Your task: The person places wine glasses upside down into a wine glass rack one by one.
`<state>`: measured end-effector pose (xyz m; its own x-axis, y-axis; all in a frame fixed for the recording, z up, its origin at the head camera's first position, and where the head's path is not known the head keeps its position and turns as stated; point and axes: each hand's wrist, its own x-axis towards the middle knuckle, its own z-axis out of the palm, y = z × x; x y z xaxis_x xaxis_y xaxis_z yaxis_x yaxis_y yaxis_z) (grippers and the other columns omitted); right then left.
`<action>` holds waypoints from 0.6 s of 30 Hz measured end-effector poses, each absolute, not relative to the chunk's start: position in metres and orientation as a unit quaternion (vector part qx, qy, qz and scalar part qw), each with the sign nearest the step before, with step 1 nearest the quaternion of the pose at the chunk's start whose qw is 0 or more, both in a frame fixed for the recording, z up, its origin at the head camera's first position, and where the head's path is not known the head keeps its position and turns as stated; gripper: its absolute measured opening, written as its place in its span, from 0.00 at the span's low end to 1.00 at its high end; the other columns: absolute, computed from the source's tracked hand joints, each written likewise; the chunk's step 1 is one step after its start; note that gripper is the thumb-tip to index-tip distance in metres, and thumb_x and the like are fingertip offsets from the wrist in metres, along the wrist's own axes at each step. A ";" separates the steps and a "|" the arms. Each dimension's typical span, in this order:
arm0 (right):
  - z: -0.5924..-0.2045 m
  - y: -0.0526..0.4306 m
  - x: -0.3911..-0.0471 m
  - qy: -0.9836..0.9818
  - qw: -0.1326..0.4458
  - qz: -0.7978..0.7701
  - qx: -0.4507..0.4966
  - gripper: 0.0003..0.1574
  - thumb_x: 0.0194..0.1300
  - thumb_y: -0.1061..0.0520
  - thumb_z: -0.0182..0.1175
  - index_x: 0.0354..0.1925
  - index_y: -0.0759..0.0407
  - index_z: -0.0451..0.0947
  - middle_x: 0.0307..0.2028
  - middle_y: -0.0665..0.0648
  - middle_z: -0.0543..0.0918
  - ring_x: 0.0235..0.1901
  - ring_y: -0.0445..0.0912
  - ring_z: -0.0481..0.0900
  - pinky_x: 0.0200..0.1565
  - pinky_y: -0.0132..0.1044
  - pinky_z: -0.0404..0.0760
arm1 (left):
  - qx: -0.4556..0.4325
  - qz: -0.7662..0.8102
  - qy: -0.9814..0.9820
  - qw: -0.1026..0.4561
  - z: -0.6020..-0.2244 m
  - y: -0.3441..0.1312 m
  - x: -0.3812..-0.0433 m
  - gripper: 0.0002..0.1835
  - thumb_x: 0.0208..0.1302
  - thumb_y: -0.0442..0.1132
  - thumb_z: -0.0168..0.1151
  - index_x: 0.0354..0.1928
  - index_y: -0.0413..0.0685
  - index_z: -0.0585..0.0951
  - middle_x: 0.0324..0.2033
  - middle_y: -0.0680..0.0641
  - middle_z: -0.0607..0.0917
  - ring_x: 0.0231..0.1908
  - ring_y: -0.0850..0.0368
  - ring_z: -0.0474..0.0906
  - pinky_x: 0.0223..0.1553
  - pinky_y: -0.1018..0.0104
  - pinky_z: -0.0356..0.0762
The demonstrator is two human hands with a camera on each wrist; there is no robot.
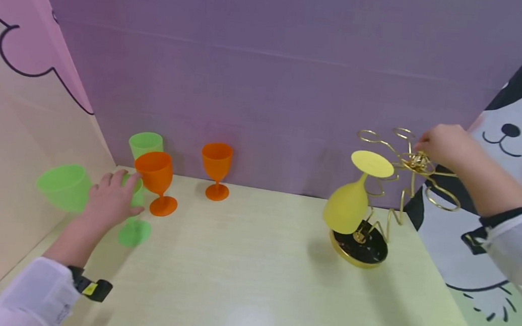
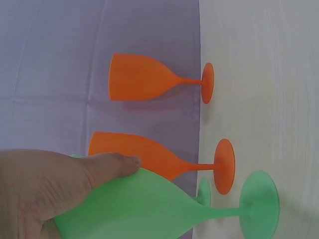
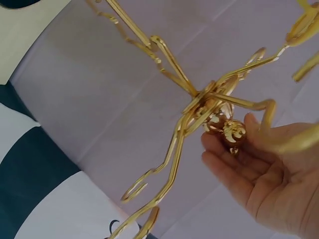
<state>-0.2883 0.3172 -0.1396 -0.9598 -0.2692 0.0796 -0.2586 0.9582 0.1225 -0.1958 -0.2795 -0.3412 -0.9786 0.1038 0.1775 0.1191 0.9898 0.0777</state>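
Note:
My left hand [image 1: 110,198] wraps the bowl of a green goblet [image 1: 134,232], whose stem and round foot show below. The left wrist view has the thumb [image 2: 114,164] lying along that bowl. Close beside it an orange goblet [image 1: 154,173] stands upright. At the right, my right hand [image 1: 448,145] holds the gold knob [image 3: 233,130] on top of a gold wire glass rack [image 1: 417,164]. In the right wrist view the fingertips are right at the knob. A yellow goblet [image 1: 346,207] hangs upside down from the rack, over its black round base [image 1: 364,251].
A second orange goblet [image 1: 217,162] stands near the back edge of the pale table [image 1: 245,263]. One more green goblet [image 1: 146,142] is behind the first orange one, and another [image 1: 66,184] sits at the far left. A purple cloth wall [image 1: 266,82] closes off the back.

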 end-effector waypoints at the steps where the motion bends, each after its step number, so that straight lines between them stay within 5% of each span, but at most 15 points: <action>1: -0.139 0.317 -0.288 -0.990 0.047 -0.053 0.125 0.18 0.63 0.57 0.50 0.35 0.74 0.77 0.34 0.73 0.80 0.36 0.65 0.73 0.42 0.59 0.70 | -0.056 -0.043 -0.994 0.087 -0.341 -0.280 -0.196 0.44 0.51 0.48 0.66 0.63 0.38 0.53 0.59 0.23 0.55 0.55 0.21 0.50 0.47 0.25 0.58; 18: -0.140 0.298 -0.287 -0.998 0.042 -0.038 0.021 0.23 0.61 0.53 0.51 0.32 0.76 0.74 0.39 0.78 0.74 0.41 0.70 0.69 0.46 0.61 0.68 | -0.054 -0.047 -0.994 0.089 -0.345 -0.283 -0.195 0.44 0.51 0.48 0.66 0.63 0.37 0.54 0.59 0.23 0.55 0.54 0.21 0.50 0.46 0.25 0.58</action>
